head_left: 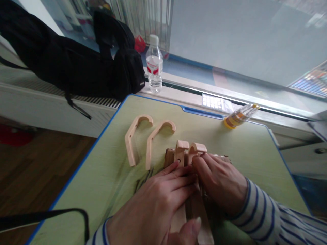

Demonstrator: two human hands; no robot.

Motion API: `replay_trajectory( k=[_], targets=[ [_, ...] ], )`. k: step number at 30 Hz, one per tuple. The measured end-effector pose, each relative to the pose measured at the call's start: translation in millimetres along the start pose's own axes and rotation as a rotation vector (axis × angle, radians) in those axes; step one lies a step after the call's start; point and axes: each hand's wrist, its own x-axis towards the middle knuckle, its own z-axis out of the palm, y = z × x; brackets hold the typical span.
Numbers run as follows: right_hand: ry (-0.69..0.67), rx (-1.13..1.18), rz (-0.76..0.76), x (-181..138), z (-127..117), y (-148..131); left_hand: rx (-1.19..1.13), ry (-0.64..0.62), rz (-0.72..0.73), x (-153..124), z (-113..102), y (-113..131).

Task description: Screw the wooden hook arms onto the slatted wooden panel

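Two pale wooden hook-ended pieces lie side by side under my hands: a left hooked piece (182, 145) with a hole in it, and a right hooked piece (198, 147). Across their straight parts rests my left hand (160, 192), fingers together and pressed down on them, thumb toward me. My right hand (222, 180) is closed in a pinch at the right piece, just below its curve; what the fingertips hold is hidden. Behind the hooks runs a brown wooden bar (169, 157). Two more hooked pieces, one (130, 144) and another (150, 146), lie to the left.
Small dark metal parts (143, 181) lie left of my left hand on the green table (102, 190). A bottle with orange contents (237, 117) is at the far right edge. On the sill stand a water bottle (154, 68) and a black bag (102, 71). A dark strap (63, 211) hangs lower left.
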Motion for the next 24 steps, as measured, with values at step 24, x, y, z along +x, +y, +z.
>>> replay_trajectory(
  k=[24],
  targets=[
    [-0.035, -0.016, 0.011, 5.9, 2.1, -1.1, 0.027, -0.047, 0.036, 2.0, -2.9, -0.4]
  ],
)
